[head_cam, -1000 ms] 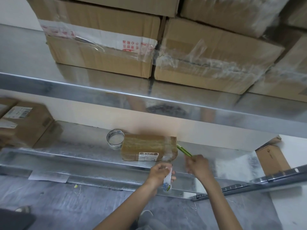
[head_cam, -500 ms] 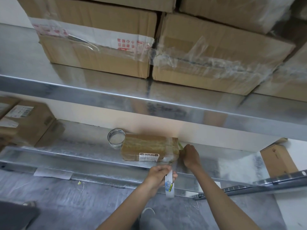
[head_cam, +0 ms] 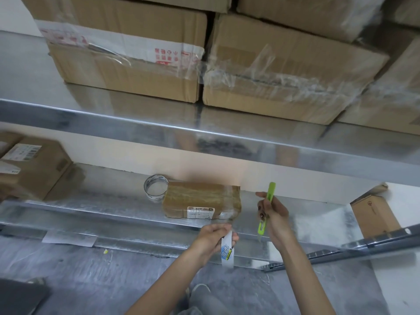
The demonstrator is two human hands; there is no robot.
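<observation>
A small brown taped parcel (head_cam: 202, 202) with a white label lies on the lower metal shelf (head_cam: 109, 208). My left hand (head_cam: 212, 238) grips a roll of clear tape (head_cam: 227, 251) with blue print, just below the parcel's right front corner; a strip of tape seems to run from the roll up to the parcel. My right hand (head_cam: 273, 215) holds a lime-green utility knife (head_cam: 266, 209) to the right of the parcel, its blade end pointing down toward the shelf edge.
A second, nearly used tape roll (head_cam: 155, 186) stands left of the parcel. Labelled cardboard boxes (head_cam: 34, 164) sit at the shelf's left end. Large wrapped cartons (head_cam: 284, 64) fill the upper shelf (head_cam: 204, 133). An open box (head_cam: 372, 214) sits at right. Grey floor lies below.
My right hand reached to the parcel's right side, picked up the green knife and lifted it clear of the shelf. My left hand kept hold of the tape roll.
</observation>
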